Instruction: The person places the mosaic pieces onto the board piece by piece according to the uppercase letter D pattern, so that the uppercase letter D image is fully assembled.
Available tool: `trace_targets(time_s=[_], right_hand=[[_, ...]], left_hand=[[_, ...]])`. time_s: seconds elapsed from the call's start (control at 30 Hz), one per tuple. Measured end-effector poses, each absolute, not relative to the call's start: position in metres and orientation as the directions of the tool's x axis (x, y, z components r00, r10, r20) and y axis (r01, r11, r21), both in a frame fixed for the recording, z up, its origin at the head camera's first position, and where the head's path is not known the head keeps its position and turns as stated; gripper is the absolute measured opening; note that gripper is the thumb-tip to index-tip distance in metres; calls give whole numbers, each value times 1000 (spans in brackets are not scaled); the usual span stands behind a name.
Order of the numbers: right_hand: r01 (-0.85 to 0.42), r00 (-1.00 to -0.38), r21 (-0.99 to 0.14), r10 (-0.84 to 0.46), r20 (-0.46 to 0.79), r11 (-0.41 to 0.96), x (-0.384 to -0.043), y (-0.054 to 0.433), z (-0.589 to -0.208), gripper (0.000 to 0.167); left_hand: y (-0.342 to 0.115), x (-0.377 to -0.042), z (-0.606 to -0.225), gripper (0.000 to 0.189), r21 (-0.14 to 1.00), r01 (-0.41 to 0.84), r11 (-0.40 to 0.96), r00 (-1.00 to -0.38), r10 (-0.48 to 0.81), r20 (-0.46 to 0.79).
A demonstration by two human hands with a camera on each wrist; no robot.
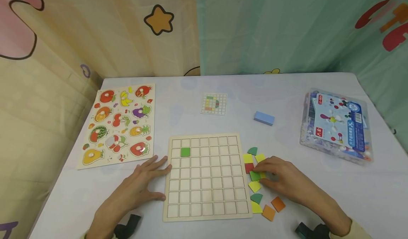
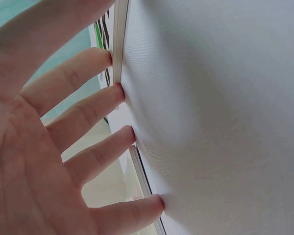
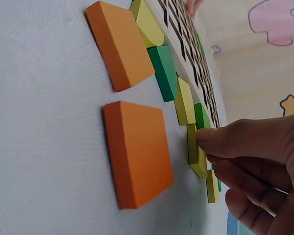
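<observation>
A wooden grid board (image 1: 207, 177) lies flat, with one green square (image 1: 185, 152) in an upper-left cell. My left hand (image 1: 140, 182) is spread at its left side, fingertips at the board's edge (image 2: 119, 44). Right of the board, my right hand (image 1: 283, 177) bends over loose blocks. Its thumb and forefinger pinch a yellow block (image 3: 192, 147), partly hidden by the thumb. Beside the fingertips lie a green square block (image 1: 255, 176) and a red block (image 1: 249, 167). Other yellow blocks, green quarter-round blocks (image 1: 256, 198) and two orange blocks (image 3: 142, 152) lie around.
A fruit puzzle board (image 1: 118, 125) lies at the left. Behind the grid board are a small pattern card (image 1: 214, 104) and a blue block (image 1: 264, 118). A clear plastic box (image 1: 338, 125) with a printed blue sheet stands at the right.
</observation>
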State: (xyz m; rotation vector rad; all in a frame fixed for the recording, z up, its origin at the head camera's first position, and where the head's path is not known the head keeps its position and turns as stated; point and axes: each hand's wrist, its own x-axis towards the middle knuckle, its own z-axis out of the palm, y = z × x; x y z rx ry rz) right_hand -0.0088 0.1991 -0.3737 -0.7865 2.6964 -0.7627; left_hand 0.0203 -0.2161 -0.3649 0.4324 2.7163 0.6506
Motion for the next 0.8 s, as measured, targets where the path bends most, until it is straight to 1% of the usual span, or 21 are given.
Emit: trace_targets(time_s=[0.13,0.3,0.57,0.8], right_hand=[[-426,-836,-548,-545,-66,720,-9,199,-373,33],[-433,-842,-530,-537,-51,729,-10,201,-372,33],[-505,-828,-533,-555,79,679,-15,204,-372,34],[-530,-811,-575,-570,129,624,-23,193,-375,32]], left_hand=[[-216,20,-365,83,479,216,851,-906,357,-227],[-216,21,-365,83,478,211,853,-907,353,-228],[-216,21,-364,83,475,206,856,-907,349,-235],[-216,20,-364,83,480,201,854,-907,347,-237]])
